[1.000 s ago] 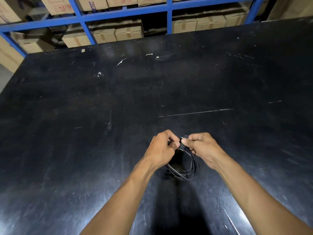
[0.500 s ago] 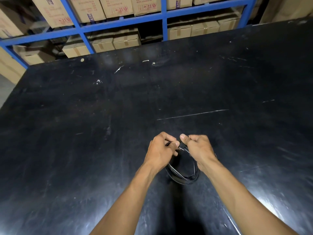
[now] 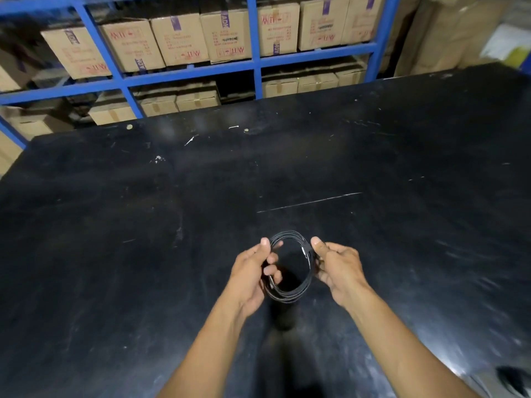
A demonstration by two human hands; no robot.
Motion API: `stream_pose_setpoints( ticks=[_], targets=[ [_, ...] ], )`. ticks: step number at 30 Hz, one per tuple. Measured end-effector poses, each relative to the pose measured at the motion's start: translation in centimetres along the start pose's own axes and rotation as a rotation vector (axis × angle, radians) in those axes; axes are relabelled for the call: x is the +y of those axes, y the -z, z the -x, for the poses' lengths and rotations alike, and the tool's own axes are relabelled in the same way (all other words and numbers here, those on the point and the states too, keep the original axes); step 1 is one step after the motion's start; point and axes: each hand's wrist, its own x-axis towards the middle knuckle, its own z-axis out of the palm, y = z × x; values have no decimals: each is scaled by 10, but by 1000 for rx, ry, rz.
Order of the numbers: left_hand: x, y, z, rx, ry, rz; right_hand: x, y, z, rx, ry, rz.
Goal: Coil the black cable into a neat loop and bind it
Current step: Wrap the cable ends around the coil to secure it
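Both bare hands hold the thin black cable (image 3: 290,265), wound into a round loop of several turns, just above the scuffed black worktop (image 3: 115,225) near its front edge. The left hand (image 3: 253,275) pinches the loop's left side between thumb and curled fingers; the right hand (image 3: 339,268) grips the right side, thumb pressed on the strands. The loop sits between the two hands, open in its middle. Behind the worktop's far edge, brown cardboard boxes (image 3: 178,38) fill blue metal shelving (image 3: 253,67).
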Motion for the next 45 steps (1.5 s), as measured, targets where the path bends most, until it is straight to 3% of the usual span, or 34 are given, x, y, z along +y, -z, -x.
stream_pose_setpoints(
  ticks=[5,8,10,14,17,21,25,31,35,39,45],
  targets=[
    [23,5,6,-61,-17,-488,-1,11,42,-101,56,167],
    [25,2,9,-161,19,-649,-5,12,59,-197,65,308],
    [21,3,10,-236,71,-595,0,11,66,-171,65,308],
    [6,21,14,-318,185,-499,16,10,71,-10,27,82],
    [-9,39,13,-247,193,-329,26,11,67,50,1,7],
    [-17,39,5,-99,141,-25,34,13,49,-2,-42,64],
    [-22,19,-12,88,91,-127,23,27,32,-85,-12,202],
    [-25,-8,-27,203,20,-213,18,93,-27,227,176,610],
    [-21,-20,-28,234,1,-229,23,103,-54,60,221,997],
    [-19,-23,-27,272,-21,-260,34,101,-71,41,268,1099],
    [-16,-18,-23,225,-43,-288,37,104,-74,84,236,1007]
  ],
)
